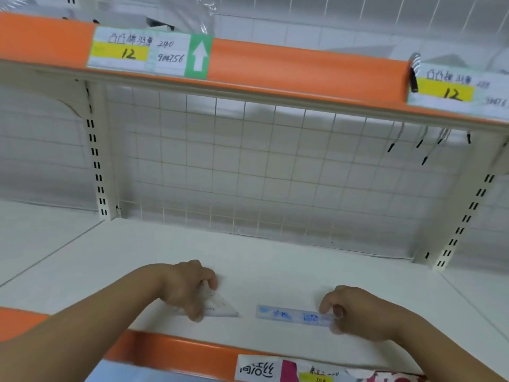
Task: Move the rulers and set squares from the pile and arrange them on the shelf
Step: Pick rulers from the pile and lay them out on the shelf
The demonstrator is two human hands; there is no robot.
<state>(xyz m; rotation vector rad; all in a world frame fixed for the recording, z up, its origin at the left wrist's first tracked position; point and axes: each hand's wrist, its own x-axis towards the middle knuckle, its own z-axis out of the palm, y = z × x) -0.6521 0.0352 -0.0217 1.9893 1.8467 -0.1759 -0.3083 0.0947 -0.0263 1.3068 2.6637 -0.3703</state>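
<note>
**Both forearms in close, one piece per hand**

My left forearm fills the bottom-left corner, reaching over the orange front lip (170, 346) and its price labels (259, 369). Left hand (190, 288) has fingers curled over the set square (220, 307), which lies flat on the shelf (275, 257) near the front edge, its point aimed right. Right hand (355, 312) sits at the right end of the ruler (289, 315), thumb and fingers closed on it, I think; the frame is blurry there, so the grip isn't certain. The ruler lies flat too, just beside the set square w/ a small gap between them. Wire grid (248, 166) closes off the back.

Handling, imo: both are thin clear plastic, v. light, stiffish but snappable if bent, and slick on painted metal. Flat pieces are hard to lift off a flat surface, so I'd take them by an edge or corner, or slide them w/ fingertips on top.
</note>
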